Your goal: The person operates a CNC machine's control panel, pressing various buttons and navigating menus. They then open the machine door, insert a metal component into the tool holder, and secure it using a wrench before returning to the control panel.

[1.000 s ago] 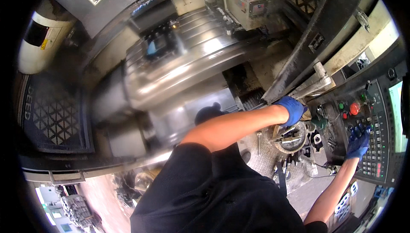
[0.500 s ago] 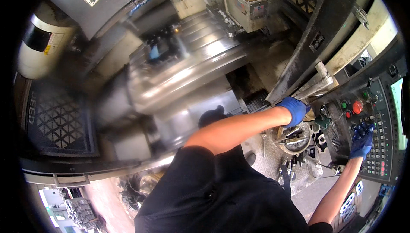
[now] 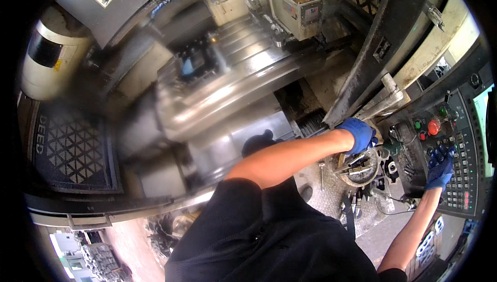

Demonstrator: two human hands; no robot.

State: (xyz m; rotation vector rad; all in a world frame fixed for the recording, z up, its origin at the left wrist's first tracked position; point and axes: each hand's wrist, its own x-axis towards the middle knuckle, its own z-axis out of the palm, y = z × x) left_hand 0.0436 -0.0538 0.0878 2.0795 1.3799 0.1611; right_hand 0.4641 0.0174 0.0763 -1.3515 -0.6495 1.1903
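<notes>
My left hand (image 3: 356,135), in a blue glove, reaches across to the right beside the lower end of the machine's dark door frame (image 3: 362,72). Its fingers curl at the far side of the hand, and whatever they close on is hidden. Just below it stands a round bucket (image 3: 357,182) with metal tools in it. On the right, my right hand (image 3: 440,169), also gloved in blue, lies over the button rows of the control panel (image 3: 462,150). Its fingers are stretched out and touch or hover over the keys; which of these cannot be made out.
Inside the machine is a slotted metal table (image 3: 233,83) with a blue object (image 3: 187,67) on it. A boxy rotary unit (image 3: 295,10) stands behind. A red knob (image 3: 434,126) sits on the panel above my right hand. Metal parts (image 3: 98,258) are stacked at lower left.
The view has shifted slightly. My left hand stays beside the door frame and my right hand stays at the keys, its fingers moved only a little.
</notes>
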